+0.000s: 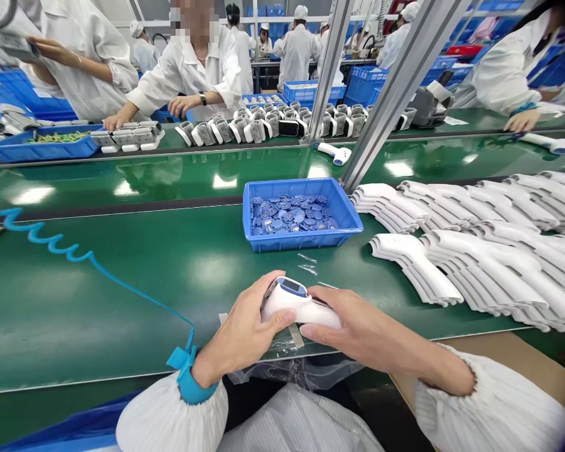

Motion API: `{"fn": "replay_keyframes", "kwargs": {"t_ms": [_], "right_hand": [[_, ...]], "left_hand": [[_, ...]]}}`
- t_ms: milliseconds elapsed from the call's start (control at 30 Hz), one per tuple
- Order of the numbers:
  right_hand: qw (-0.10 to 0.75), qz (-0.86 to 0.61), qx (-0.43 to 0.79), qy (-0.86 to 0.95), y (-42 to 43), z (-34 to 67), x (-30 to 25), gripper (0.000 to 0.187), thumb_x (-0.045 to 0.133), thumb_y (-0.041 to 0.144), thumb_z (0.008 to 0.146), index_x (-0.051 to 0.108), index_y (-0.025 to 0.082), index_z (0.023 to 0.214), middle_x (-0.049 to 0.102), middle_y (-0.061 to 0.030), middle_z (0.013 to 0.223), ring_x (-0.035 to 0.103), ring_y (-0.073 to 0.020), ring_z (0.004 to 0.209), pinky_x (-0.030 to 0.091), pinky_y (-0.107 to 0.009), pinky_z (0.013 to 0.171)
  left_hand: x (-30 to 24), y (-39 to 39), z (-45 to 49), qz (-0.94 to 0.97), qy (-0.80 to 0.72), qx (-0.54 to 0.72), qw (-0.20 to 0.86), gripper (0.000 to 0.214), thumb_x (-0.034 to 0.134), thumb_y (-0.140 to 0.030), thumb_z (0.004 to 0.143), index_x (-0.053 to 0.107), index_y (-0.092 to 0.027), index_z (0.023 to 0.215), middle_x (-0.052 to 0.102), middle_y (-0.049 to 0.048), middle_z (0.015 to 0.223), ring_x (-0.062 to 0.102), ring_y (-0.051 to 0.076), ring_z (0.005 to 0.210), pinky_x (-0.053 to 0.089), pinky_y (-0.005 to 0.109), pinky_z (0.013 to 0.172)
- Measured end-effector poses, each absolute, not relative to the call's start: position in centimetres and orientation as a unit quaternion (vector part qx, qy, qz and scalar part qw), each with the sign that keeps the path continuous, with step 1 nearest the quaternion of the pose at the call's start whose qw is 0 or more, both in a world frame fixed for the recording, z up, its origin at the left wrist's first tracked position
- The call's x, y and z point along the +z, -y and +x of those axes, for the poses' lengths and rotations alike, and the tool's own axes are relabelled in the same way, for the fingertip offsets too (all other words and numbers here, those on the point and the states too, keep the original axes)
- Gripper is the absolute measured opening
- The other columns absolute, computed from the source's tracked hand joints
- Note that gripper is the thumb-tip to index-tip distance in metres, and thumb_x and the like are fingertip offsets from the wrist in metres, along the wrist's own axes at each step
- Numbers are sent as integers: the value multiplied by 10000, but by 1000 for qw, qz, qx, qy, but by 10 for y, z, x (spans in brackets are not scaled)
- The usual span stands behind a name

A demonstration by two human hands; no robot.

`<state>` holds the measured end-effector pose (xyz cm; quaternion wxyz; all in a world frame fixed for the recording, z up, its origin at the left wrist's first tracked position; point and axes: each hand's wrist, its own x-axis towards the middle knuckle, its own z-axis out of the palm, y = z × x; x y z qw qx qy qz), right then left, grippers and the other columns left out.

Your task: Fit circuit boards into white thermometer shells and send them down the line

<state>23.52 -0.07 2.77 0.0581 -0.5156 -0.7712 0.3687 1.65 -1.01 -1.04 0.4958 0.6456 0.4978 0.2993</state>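
A white, gun-shaped infrared thermometer [282, 301] with a blue panel around a small dark screen is held between both hands over the near edge of the green bench. My left hand [245, 329] is closed around its head end, with the thumb along the near side. Around the handle end, my right hand [343, 320] is closed too, fingers on the far side and thumb at the front. A blue wrist strap [193, 378] with a coiled cord circles my left wrist. Just beyond the hands stands a blue bin [301, 240] of small blue panels.
Stacked white housing shells [489, 270] fill the bench on the right. A slanting metal post [395, 81] rises behind the bin. Across the green conveyor [193, 172], co-workers handle grey-white parts [249, 129]. The coiled cord [51, 242] spans the left side.
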Motion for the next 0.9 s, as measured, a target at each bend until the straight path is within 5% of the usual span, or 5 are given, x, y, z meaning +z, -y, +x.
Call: {"fn": "replay_keyframes", "kwargs": {"t_ms": [133,500,700,900], "right_hand": [[87,-474,468,740,3,240,25,192,643,374,896,613,229,1018,646,31,853,528,-119,663,409,-230,563],[184,-451,492,722,0,232,23,94,630,297,903,642,205,896,568,11,847,514,-130,745,400,-235,607],[207,-415,602,650,-4,232,24,475,687,413,865,595,248,1301,663,-39,1095,610,-191,904,511,-313,778],[226,-439,642,586,3,222,31,468,586,515,929,591,195,1271,557,29,733,482,-115,646,459,-250,620]], "left_hand": [[-12,13,15,621,-486,319,525,453,665,-382,900,574,-214,1311,680,67,1184,638,228,1033,490,323,910],[11,11,14,675,-487,302,465,310,733,-324,850,657,-231,1136,707,1,1017,633,180,879,467,276,788],[-1,16,13,659,-488,341,460,441,732,-308,844,588,-222,1252,683,54,1164,642,231,999,500,327,874],[-21,25,23,716,-489,422,265,514,622,-202,931,470,-265,1417,543,63,1435,508,215,1332,391,320,1135]]}}
